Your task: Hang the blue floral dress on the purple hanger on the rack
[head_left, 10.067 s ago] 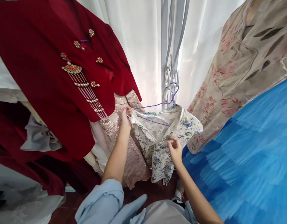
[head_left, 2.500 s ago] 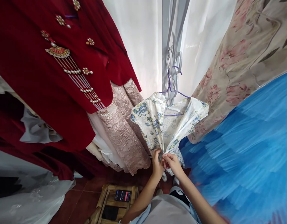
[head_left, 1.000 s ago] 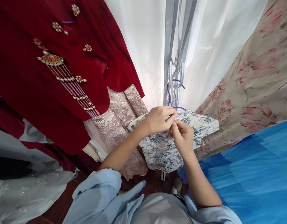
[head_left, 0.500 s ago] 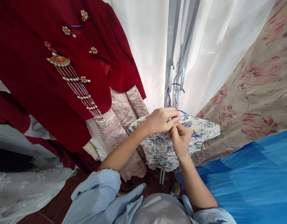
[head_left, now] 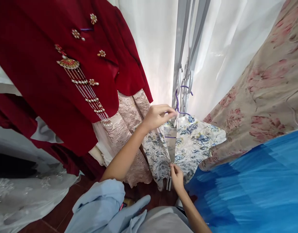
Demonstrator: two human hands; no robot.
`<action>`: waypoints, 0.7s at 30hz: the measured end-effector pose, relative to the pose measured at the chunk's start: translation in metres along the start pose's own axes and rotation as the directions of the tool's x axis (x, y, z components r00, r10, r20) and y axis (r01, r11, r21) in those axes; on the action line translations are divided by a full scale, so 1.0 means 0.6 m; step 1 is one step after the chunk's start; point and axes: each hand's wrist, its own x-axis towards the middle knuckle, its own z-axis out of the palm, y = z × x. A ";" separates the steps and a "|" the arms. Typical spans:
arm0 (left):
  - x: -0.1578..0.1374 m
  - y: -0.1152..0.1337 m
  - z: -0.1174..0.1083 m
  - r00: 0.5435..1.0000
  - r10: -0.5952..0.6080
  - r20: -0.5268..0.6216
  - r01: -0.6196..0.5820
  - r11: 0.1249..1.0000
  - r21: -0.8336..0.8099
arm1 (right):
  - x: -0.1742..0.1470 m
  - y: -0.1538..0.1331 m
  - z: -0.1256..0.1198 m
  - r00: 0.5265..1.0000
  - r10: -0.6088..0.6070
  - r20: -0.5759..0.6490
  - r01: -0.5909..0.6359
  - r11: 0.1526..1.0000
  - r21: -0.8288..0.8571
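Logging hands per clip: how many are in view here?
2: the left hand near the purple hanger, by the neckline of the floral top; the right hand pinching it at the front opening's lower end. No others show.

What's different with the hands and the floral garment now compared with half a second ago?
The right hand has moved down from near the neckline and pinches the front of the floral garment. The left hand has shifted slightly up and away from it; whether it touches cloth is unclear. The front, then drawn together, now gapes open. The purple hanger stays hooked.
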 end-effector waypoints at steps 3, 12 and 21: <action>-0.013 -0.038 -0.067 0.944 -0.288 -0.162 0.225 0.919 -0.322 | -0.029 0.002 -0.002 0.994 0.064 0.087 -0.072 0.993 0.091; -0.164 -0.117 -0.061 0.575 -0.806 -0.139 0.230 0.322 -0.919 | -0.071 -0.052 0.014 0.972 -0.200 0.123 0.207 0.977 -0.051; -0.306 -0.037 0.128 0.452 -0.892 -0.018 0.077 0.059 -0.995 | 0.019 -0.145 0.044 0.873 -0.405 0.272 0.485 0.782 -0.392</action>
